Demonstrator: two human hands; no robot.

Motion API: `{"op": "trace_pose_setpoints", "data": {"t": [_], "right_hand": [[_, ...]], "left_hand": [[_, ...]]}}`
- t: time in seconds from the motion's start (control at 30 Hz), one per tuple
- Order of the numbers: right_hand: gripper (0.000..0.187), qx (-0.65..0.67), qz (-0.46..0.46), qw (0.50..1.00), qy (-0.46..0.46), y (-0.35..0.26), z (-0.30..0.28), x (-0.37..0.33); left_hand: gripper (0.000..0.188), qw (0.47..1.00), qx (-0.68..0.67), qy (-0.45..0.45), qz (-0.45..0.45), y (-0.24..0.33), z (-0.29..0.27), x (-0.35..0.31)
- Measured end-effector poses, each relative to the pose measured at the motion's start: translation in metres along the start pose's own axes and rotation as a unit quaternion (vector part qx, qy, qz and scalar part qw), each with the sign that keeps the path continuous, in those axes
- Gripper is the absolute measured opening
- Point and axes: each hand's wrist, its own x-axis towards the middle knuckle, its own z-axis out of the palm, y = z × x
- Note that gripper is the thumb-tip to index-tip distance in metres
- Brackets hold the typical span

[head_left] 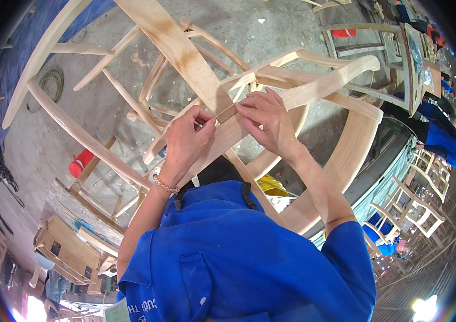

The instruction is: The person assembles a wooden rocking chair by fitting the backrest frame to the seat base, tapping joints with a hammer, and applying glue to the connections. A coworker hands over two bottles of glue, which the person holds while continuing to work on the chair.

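Note:
A pale, unpainted wooden chair frame (324, 83) lies in front of me, with curved arms and rails. Its wide, flat slat (177, 45) runs up to the far left and meets a crosspiece just beyond my hands. My left hand (189, 137), with a beaded bracelet at the wrist, pinches one end of a thin brown strip (226, 114) at that joint. From the other side, my right hand (267, 119) pinches the strip's other end, its fingers resting against the wood. Whether the strip is paper or wood is too small to tell.
More chair parts (93, 140) stand to the left. A red container (81, 162) and a coiled hose (51, 86) are on the concrete floor. A wooden box (69, 248) sits at lower left. People in blue (438, 142) and stacked chair frames (416, 206) are at right.

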Motion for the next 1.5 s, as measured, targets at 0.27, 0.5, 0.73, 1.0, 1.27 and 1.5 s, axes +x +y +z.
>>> {"op": "trace_pose_setpoints", "data": {"t": [0.27, 0.5, 0.73, 1.0, 1.27, 1.5], "right_hand": [[0.022, 0.004, 0.005, 1.000, 0.005, 0.001, 0.001, 0.000], [0.024, -0.006, 0.017, 1.000, -0.013, 0.001, -0.003, 0.001], [0.015, -0.007, -0.030, 0.999, -0.018, -0.028, -0.019, 0.011], [0.012, -0.022, -0.042, 0.999, 0.005, -0.043, -0.013, 0.008], [0.006, 0.441, 0.177, 0.846, -0.241, -0.045, -0.035, 0.010], [0.008, 0.120, -0.008, 0.978, -0.169, -0.036, -0.022, 0.001]], "left_hand": [[0.017, 1.000, -0.004, -0.009, 0.010, -0.003, -0.002, -0.001], [0.015, 0.998, -0.054, 0.016, 0.009, -0.002, 0.003, 0.000], [0.009, 0.987, 0.049, 0.023, 0.154, 0.028, -0.006, -0.018], [0.009, 0.985, 0.084, 0.057, 0.140, 0.037, 0.001, -0.029], [0.011, 0.935, -0.247, -0.252, -0.018, 0.026, -0.033, -0.034], [0.013, 0.984, 0.084, -0.133, 0.078, 0.031, -0.027, -0.047]]}}
